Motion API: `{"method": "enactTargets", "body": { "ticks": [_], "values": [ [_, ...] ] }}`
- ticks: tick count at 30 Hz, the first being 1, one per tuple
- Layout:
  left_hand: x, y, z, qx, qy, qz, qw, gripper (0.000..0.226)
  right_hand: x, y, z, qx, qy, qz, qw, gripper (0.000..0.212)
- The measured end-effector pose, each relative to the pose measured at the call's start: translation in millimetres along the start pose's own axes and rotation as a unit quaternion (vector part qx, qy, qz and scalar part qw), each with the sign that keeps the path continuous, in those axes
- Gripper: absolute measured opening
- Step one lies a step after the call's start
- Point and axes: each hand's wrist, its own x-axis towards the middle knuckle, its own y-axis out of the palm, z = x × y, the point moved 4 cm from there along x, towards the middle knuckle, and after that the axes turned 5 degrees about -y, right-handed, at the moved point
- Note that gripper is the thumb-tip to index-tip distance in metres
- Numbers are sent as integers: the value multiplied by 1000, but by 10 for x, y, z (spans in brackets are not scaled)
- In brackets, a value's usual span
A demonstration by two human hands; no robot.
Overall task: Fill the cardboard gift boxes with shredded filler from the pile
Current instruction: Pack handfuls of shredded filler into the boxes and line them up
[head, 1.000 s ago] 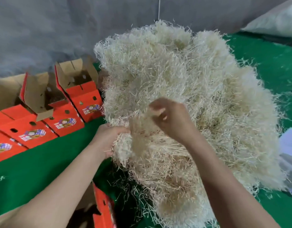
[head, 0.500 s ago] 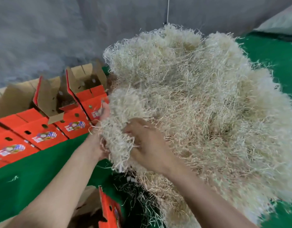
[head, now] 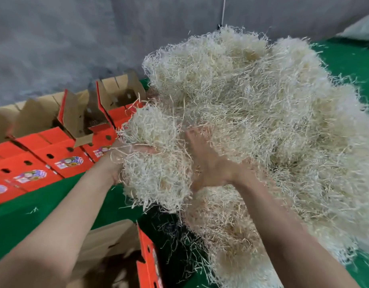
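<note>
A big heap of pale shredded filler [head: 262, 125] fills the right half of the view. At its left edge a loose clump of filler [head: 156, 163] is pulled away from the heap. My left hand [head: 119, 161] grips the clump from the left, fingers curled into it and mostly buried. My right hand [head: 208, 161] presses its palm and spread fingers against the clump's right side. An open orange cardboard box [head: 146, 254] stands just below the clump, at the bottom of the view.
Several orange boxes with raised brown flaps [head: 79, 121] stand in a row on the left of the green table [head: 23, 221]. A grey wall [head: 75, 38] rises behind. Loose strands lie scattered below the heap.
Both hands have drawn the clump further left out of the heap and lifted it. The right hand shifted to the clump's right side. The view has tilted down, showing more of the near box.
</note>
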Motion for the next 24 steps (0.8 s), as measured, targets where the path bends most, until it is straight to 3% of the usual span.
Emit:
{"method": "enactTargets", "body": {
  "ticks": [2, 3, 5, 6, 8, 10, 11, 12, 14, 17, 20, 22, 24],
  "values": [
    [35, -85, -37, 51, -5, -29, 998, 34, 108, 292, -81, -100, 57, 14, 993, 124],
    [28, -84, -90, 108, 4, -38, 993, 25, 122, 356, -105, -127, 96, 11, 987, 109],
    [-66, 124, -247, 265, 88, 26, 960, 23, 94, 286, -177, -159, 167, -42, 972, 56],
    [-106, 289, -296, 358, 129, 106, 919, 13, 75, 205, -232, -152, 182, -59, 970, 31],
    [-113, 515, -175, 540, 105, 215, 807, 27, -27, 58, -261, -143, 158, -77, 974, 17],
    [52, 556, 12, 711, 95, 184, 672, 25, -70, 6, -170, -41, 147, -119, 981, 16],
    [77, 617, 32, 765, 109, 125, 622, 19, -51, -65, -152, -31, 120, -166, 978, 24],
    [117, 650, 10, 773, 145, 57, 615, 13, -9, -123, -133, -30, 110, -186, 976, 28],
    [148, 675, -96, 715, 233, -64, 656, 33, 38, -161, -109, -6, 89, -205, 975, 29],
    [125, 654, -299, 604, 391, -154, 677, 61, 9, -124, -126, 54, 75, -146, 985, 22],
    [3, 646, -426, 478, 439, -143, 747, 69, 27, -107, -213, 90, 103, -205, 969, 10],
    [-44, 618, -469, 400, 450, -161, 782, 69, 49, -61, -239, 23, 126, -229, 965, 39],
    [-46, 541, -444, 304, 422, -179, 835, 56, 15, 21, -337, -24, 154, -239, 958, 42]
  ]
}}
